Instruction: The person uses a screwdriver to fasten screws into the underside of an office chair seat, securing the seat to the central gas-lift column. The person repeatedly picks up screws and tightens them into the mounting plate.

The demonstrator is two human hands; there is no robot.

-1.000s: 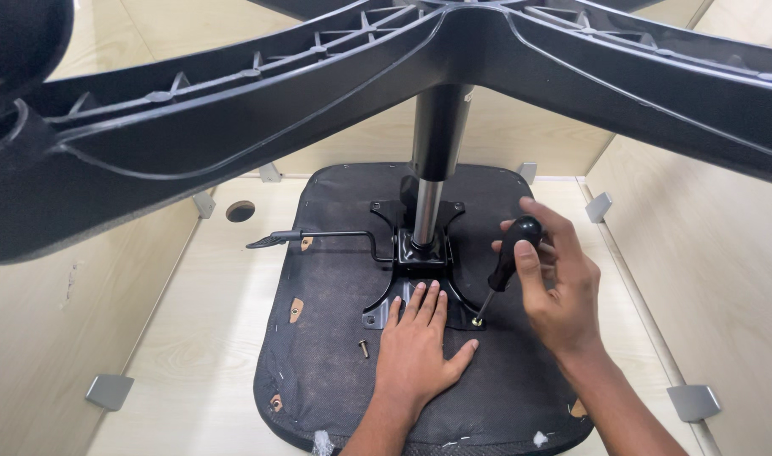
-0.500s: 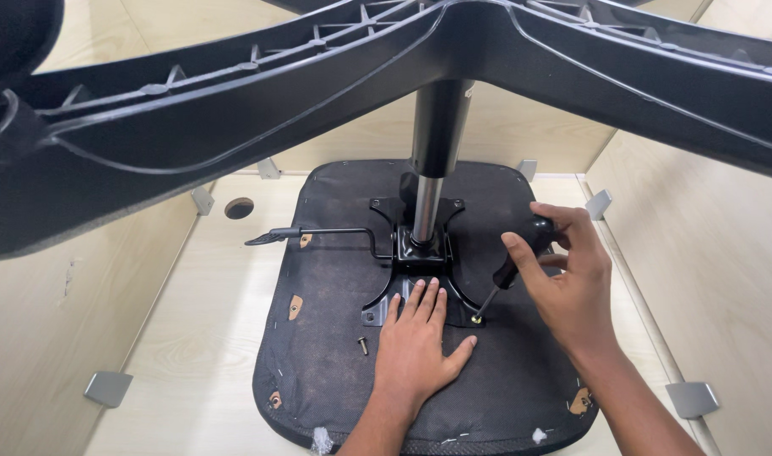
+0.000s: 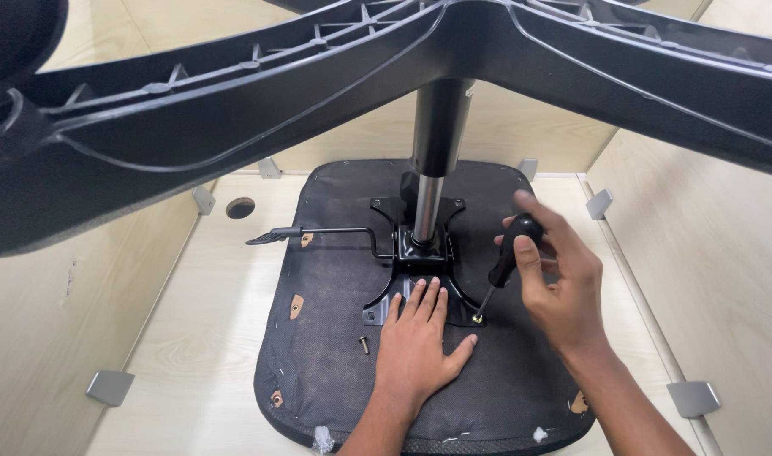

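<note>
On the underside of the upturned chair seat [image 3: 335, 371], which lies flat on the pale wooden floor of a boxed-in bay, little has shifted in the last second: the left hand stays planted where it was, while the right hand has rolled over the screwdriver's handle, fingers now higher and more curled around it than a moment ago. That small turn of the wrist, with the tip staying in the same spot, reads as a screw being driven rather than a tool being moved elsewhere.

Toward the seat's left edge a thin black lever [image 3: 314, 233] juts out from the metal mounting plate [image 3: 420, 270]. A loose screw [image 3: 363, 344] lies on the fabric just left of the left hand [image 3: 415, 342]. That hand is spread flat, fingers together and thumb splayed, palm pressing the seat with fingertips touching the plate's near edge; it holds nothing. The gas-lift column [image 3: 428, 203] rises from the plate into the dark star base [image 3: 386, 76] overhead.

Right of the column, the right hand [image 3: 559, 283] is closed around the black handle of the screwdriver [image 3: 502, 270], whose shaft slants down and left, its tip seated on a brass-coloured screw [image 3: 477, 319] at the plate's near right corner, just beside the left thumb.
</note>
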